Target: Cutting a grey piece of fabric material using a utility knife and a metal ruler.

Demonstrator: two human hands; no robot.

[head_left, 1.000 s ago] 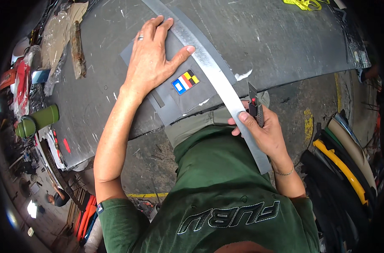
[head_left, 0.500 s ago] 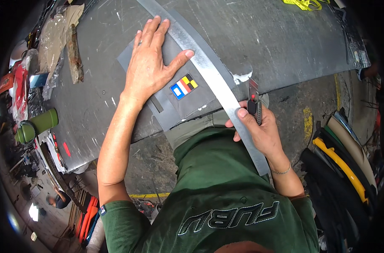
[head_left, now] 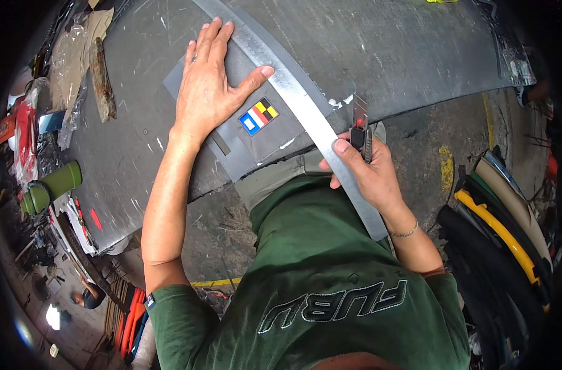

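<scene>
One metal ruler (head_left: 295, 103) under left fingers (head_left: 220, 45), spread wide; right fingers (head_left: 351, 155) grip ruler, knife (head_left: 359, 131).

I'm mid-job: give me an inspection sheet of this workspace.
Surface: dark tabletop, scratched.
Job's things: metal straightedge across gray sheet with colored patch; utility knife, blade out.
Clutter: green bottle, tan sheet, ragged brown strip, all left.
Hands: left hand spread on gray sheet, thumb on straightedge; right hand holds knife and straightedge.
Cables: none certain; rim dark.
Surroundings: rolls right, person far left.
</scene>
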